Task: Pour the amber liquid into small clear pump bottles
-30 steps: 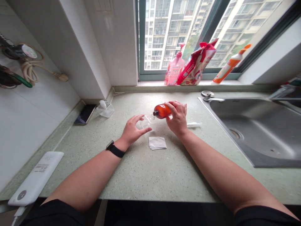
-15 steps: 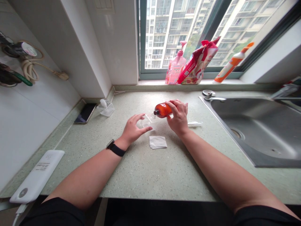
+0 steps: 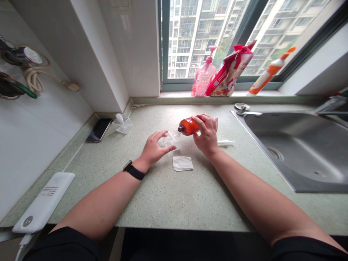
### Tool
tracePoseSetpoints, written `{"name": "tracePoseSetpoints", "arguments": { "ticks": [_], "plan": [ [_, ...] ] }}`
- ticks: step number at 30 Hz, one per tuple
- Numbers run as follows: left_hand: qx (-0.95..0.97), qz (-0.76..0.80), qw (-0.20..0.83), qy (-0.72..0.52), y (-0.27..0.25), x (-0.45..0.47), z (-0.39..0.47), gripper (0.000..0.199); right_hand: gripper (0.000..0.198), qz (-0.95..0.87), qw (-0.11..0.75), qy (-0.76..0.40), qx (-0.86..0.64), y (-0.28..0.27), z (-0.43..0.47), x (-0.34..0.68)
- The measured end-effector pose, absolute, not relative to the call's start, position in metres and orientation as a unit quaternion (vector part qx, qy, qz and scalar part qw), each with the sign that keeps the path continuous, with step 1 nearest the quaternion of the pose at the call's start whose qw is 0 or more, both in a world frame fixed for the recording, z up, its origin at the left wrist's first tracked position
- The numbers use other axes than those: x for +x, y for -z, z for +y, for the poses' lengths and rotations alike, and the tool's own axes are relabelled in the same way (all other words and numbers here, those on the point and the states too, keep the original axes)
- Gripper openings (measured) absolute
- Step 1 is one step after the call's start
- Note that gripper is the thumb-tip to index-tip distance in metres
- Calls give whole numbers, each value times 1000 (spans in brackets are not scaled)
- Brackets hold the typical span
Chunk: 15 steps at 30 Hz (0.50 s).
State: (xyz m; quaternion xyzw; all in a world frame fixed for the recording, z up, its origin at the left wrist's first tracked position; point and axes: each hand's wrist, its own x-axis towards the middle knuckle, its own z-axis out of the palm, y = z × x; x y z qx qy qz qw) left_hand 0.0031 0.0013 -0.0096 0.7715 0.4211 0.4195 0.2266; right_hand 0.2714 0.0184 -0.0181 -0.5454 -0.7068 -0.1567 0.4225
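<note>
My right hand [image 3: 206,134] grips an amber bottle [image 3: 189,126], tipped on its side with its uncapped neck pointing left. Clear liquid seems to run from its mouth into a small clear plastic container [image 3: 172,141] on the counter. Around the left side of that container curve the fingers and thumb of my left hand [image 3: 154,146], holding it. A folded white tissue [image 3: 183,163] lies just in front of the container. Beside my right wrist is a clear-wrapped thin item [image 3: 226,143], its kind hard to make out.
A second clear container [image 3: 122,125] and a phone [image 3: 98,130] are at the back left. A white power bank [image 3: 45,203] lies front left. The steel sink [image 3: 301,145] is on the right. A pump bottle [image 3: 202,79], a red bag [image 3: 231,70] and an orange-white bottle [image 3: 269,76] line the sill.
Both hands, the tipped bottle and the container stay in nearly the same place. The view has shifted very slightly.
</note>
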Motion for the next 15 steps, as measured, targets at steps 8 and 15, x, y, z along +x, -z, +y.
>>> {"name": "tracePoseSetpoints", "arguments": {
  "ticks": [8, 15],
  "plan": [
    [773, 419, 225, -420, 10, 3, 2, 70, 80, -710, 415, 154, -548, 20, 20, 273],
    [771, 422, 229, -418, 10, 4, 1, 70, 75, -707, 424, 161, -543, 19, 19, 272]
  ]
}}
